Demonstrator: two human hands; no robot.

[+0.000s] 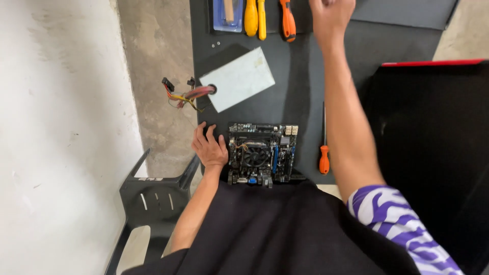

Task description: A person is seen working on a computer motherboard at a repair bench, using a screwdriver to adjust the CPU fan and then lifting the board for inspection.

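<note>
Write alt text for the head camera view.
Seen from above, a person's left hand rests flat on a black table beside a computer motherboard, while the right hand reaches toward screwdrivers at the far edge. A grey power supply with coloured cables and an orange-handled screwdriver lie nearby.

The worktop (pixel 305 76) is matt black. The circuit board (pixel 262 153) is black with blue slots. A pale grey metal box (pixel 239 79) trails red and yellow wires (pixel 183 95). At twelve o'clock lie yellow screwdrivers (pixel 254 18) and an orange one (pixel 288 20); another orange-handled screwdriver (pixel 324 159) lies at three. The sleeve (pixel 402 224) is purple-and-white striped.
</note>
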